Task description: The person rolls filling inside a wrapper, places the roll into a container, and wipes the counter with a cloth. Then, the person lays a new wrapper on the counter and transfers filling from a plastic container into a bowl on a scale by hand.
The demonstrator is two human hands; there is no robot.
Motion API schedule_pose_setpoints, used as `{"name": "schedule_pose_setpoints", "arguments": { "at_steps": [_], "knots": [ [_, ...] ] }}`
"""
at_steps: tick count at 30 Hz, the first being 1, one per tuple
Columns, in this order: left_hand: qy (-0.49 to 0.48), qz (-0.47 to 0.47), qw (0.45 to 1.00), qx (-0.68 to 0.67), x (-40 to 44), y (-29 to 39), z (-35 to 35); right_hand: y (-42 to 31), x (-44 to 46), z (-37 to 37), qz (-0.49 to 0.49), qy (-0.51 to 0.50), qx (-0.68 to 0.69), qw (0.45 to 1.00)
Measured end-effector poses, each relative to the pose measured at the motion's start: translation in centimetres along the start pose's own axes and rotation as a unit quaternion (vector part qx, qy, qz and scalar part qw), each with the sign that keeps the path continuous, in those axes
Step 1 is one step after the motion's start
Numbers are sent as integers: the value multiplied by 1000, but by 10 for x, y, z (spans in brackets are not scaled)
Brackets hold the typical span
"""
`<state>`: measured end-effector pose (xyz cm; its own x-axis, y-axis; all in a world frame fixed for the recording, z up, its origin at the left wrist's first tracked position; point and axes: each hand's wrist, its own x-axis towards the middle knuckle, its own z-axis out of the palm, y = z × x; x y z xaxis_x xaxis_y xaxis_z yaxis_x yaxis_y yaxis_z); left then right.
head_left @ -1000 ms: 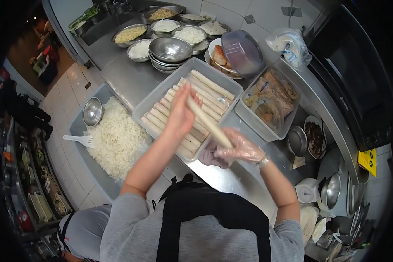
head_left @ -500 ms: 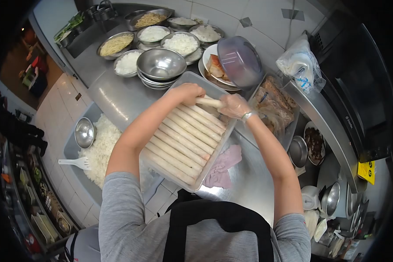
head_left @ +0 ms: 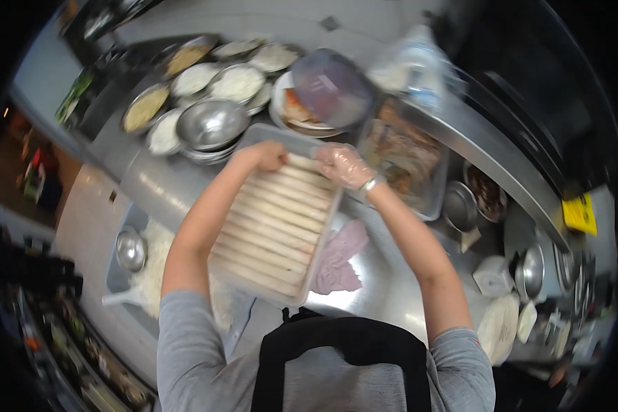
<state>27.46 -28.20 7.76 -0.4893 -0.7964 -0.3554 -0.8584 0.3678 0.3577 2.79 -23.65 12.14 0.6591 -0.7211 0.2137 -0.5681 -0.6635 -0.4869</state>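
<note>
A pale plastic tray [head_left: 287,139] holds several long white rolls [head_left: 271,223] lying side by side. At the tray's far end, my left hand [head_left: 271,156] has its fingers curled at the left end of the farthest white roll [head_left: 303,165]. My right hand [head_left: 343,165], in a clear plastic glove, closes around that roll's right end. The roll lies low in the tray, against its neighbour. Motion blur softens the fingertips and the rolls. A pink cloth [head_left: 341,257] rests on the steel counter beside the tray.
Steel bowls [head_left: 213,123] and several bowls of white and yellowish shreds stand behind. A tub of white rice [head_left: 151,257] with a spatula [head_left: 122,296] is at left. A purple lid [head_left: 331,88] leans over plates; a bin of bagged food [head_left: 402,161] stands right.
The view has turned, shifting the surroundings. Both hands have lowered the roll from above the tray's far end into line with the others.
</note>
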Motion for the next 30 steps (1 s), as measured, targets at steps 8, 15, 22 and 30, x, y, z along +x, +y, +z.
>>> {"name": "schedule_pose_setpoints", "arguments": {
  "at_steps": [8,15,22,30],
  "knots": [
    [20,121,991,46,-47,76,-6,-11,-217,-45,126,240,46,961],
    [42,200,979,-28,-89,221,-14,-71,-464,-103,327,333,58,882],
    [34,447,883,141,-95,419,22,-143,-625,-99,466,387,-21,796],
    [125,633,707,291,-155,595,56,-162,-650,-95,461,299,54,834]
  ]
}}
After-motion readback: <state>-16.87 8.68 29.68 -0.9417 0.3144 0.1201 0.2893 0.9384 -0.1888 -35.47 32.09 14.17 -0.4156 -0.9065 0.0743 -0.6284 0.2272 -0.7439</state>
